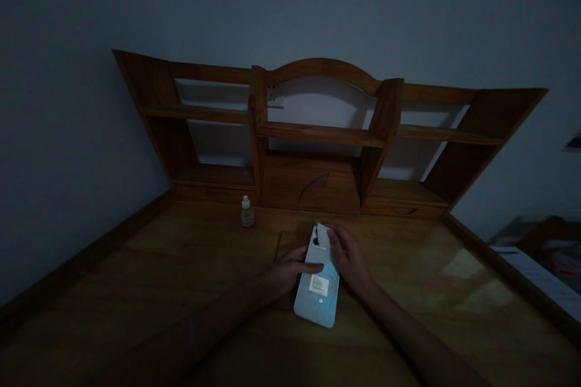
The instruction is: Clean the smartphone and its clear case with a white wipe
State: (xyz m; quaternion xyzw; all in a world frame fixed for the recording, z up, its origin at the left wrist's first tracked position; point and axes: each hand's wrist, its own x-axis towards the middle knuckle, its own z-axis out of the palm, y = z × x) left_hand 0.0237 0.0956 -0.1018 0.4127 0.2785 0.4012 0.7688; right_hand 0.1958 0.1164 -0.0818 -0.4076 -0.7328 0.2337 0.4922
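Observation:
A pale, shiny smartphone [315,309] is held back side up above the desk, tilted, with a white printed label [319,285] on its back. My left hand [290,269] grips its left edge, with the thumb lying across the back. At the phone's upper end, my right hand [347,254] pinches a small white piece [322,233] against the back, beside the dark camera lenses [316,240]. Whether this piece is paper or cloth cannot be made out in the dim light. The right fingers also touch the phone's right edge.
A small clear bottle [247,216] with a white dropper-like top stands on the wooden desk [204,266], left of the phone. Behind is a wooden shelf unit [318,133] against the wall, with a socket [274,97]. A flat brown item [284,245] lies partly hidden behind my hands.

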